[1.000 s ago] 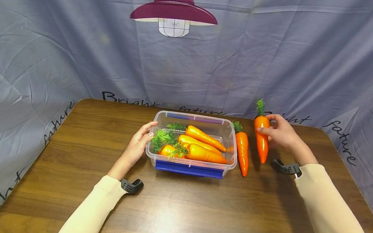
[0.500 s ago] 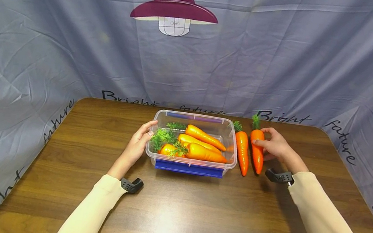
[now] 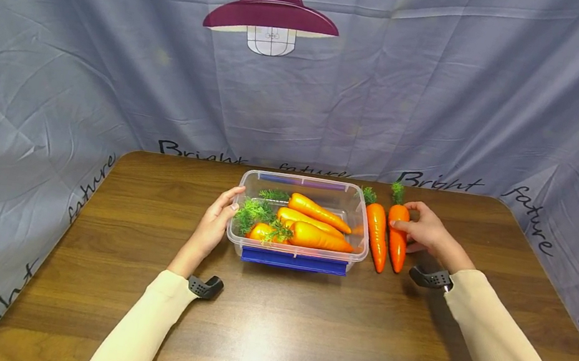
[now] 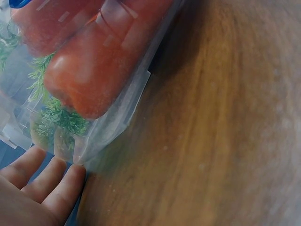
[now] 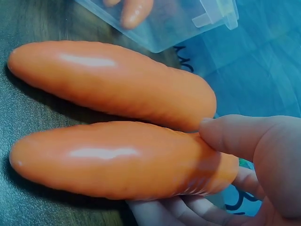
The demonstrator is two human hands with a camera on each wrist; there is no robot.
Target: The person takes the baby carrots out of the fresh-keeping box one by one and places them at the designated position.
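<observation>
My right hand [image 3: 424, 228] holds an orange carrot [image 5: 113, 157] with a green leafy top, thumb on one side and fingers curled under the other. It lies low at the table, close beside a second carrot [image 3: 375, 235]. Left of both stands a clear plastic box [image 3: 294, 251] with several carrots [image 3: 321, 238] inside, their green tops toward its left end. At that end my left hand [image 3: 214, 219] touches the box. In the left wrist view, straight fingers [image 4: 63, 188] rest against its outer wall.
The box has a blue latch flap [image 3: 294, 261] on its front side. A brown wooden table [image 3: 253, 339] carries everything, with a grey-blue printed curtain [image 3: 371, 92] behind it and at both sides. A black wrist strap piece [image 3: 204, 287] sticks out from the left sleeve.
My right hand has lowered the carrot toward the table and moved it slightly left and nearer me, beside the other carrot. The left hand and the box stay put.
</observation>
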